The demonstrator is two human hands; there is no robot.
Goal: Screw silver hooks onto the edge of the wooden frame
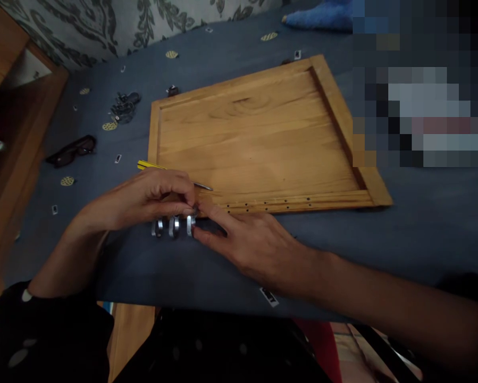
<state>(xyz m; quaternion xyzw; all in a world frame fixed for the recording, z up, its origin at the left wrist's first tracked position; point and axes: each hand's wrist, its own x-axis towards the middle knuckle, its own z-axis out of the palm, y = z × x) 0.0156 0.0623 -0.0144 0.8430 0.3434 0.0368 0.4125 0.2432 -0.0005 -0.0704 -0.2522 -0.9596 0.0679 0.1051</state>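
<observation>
Three shiny metal pieces stand in a short row on the blue cloth, a little left of the centre of the frame, just in front of the near left corner of the wooden panel. They are small, rounded and silver; their exact form is hard to see. The left hand comes from the left with bent fingers close together, its tips over the rightmost piece. The right hand comes from the lower right, and its fingers meet the same piece. I cannot tell if either hand really grips it, because the fingertips cover it. Behind the left hand lies a screwdriver with a yellow handle, partly hidden. At the left lie dark glasses. The right side of the frame is blurred.
</observation>
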